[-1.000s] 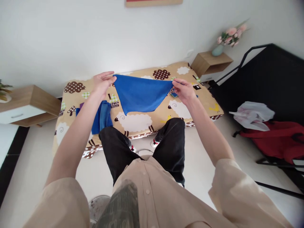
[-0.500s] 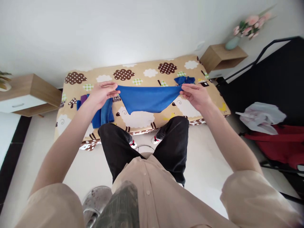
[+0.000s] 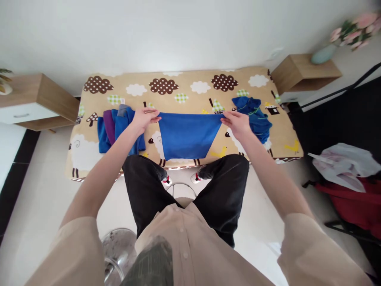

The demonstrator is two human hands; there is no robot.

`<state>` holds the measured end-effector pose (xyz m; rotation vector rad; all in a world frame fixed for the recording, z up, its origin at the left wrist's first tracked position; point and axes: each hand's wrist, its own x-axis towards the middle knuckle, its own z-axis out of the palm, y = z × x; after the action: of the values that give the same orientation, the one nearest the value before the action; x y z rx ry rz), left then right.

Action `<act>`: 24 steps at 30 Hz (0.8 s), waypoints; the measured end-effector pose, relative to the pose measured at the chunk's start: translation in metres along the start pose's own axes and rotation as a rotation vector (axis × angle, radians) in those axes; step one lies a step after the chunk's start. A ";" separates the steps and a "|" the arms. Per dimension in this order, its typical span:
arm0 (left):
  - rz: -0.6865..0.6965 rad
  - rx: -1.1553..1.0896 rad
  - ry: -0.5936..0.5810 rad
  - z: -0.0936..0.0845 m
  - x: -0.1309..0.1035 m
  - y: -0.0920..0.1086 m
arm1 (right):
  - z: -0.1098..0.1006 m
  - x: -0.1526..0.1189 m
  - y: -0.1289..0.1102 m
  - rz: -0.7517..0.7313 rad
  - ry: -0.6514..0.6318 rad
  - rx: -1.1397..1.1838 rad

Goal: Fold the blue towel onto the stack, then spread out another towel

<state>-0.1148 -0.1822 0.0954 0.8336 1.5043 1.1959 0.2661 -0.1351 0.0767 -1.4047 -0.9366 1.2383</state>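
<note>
Pinching smooth blue cloth (image 3: 190, 137) by two corners, left fingers (image 3: 152, 114) and right fingers (image 3: 230, 116) stretch it trapezoidal; sheep-printed fabric (image 3: 166, 103) lies beneath.

We are holding a cloth (image 3: 190, 137) over the bed (image 3: 196, 99), where a stack (image 3: 120, 124) is lying left and a heap (image 3: 253, 117) right; a left cabinet (image 3: 58, 99) and a right cabinet (image 3: 311, 68) are flanking it, the latter carrying a vase (image 3: 324, 55).
</note>
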 end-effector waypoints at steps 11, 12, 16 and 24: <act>0.446 0.179 0.246 0.009 0.044 -0.045 | 0.044 0.048 0.048 -0.372 0.216 -0.078; 0.439 0.214 0.263 0.010 0.039 -0.067 | 0.043 0.042 0.065 -0.359 0.246 -0.106; 0.260 0.321 0.307 0.017 0.018 -0.171 | 0.038 0.017 0.154 -0.184 0.319 -0.266; -0.320 0.298 0.216 0.012 -0.012 -0.310 | 0.008 -0.025 0.287 0.290 0.189 -0.473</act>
<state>-0.0794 -0.2748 -0.1990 0.6358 1.9439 0.8560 0.2365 -0.2144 -0.1983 -2.0533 -0.9542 1.1037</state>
